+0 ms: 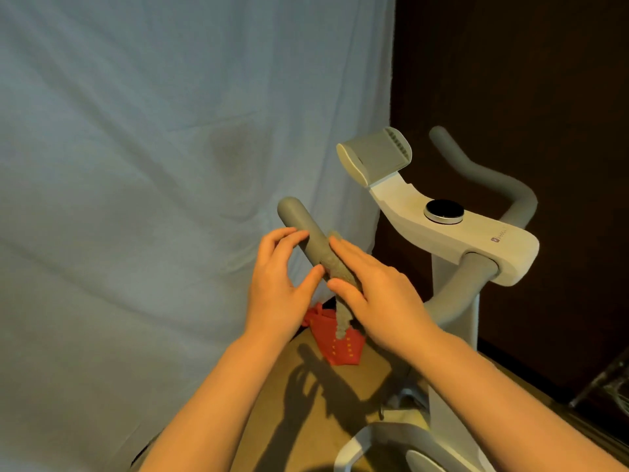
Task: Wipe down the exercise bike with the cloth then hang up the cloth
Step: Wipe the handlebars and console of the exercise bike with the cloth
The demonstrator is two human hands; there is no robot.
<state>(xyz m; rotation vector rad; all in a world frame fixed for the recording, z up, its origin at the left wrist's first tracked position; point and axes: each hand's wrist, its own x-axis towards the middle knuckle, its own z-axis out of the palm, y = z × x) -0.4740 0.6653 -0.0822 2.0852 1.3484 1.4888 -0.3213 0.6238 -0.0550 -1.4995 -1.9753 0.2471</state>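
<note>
Right grip (367, 284) presses one cloth (335, 267) on handlebar (308, 238) | left grip (279, 274) open, touching | two hands

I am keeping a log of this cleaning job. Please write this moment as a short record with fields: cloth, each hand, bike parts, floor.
cloth: grey cloth draped over the left handlebar, one end hanging down
right hand: right hand rests flat on the cloth, fingers straight
left hand: left hand open beside the bar, fingertips touching it
bike parts: round knob on the white console; grey holder at the front
floor: red bag below the bar
</note>
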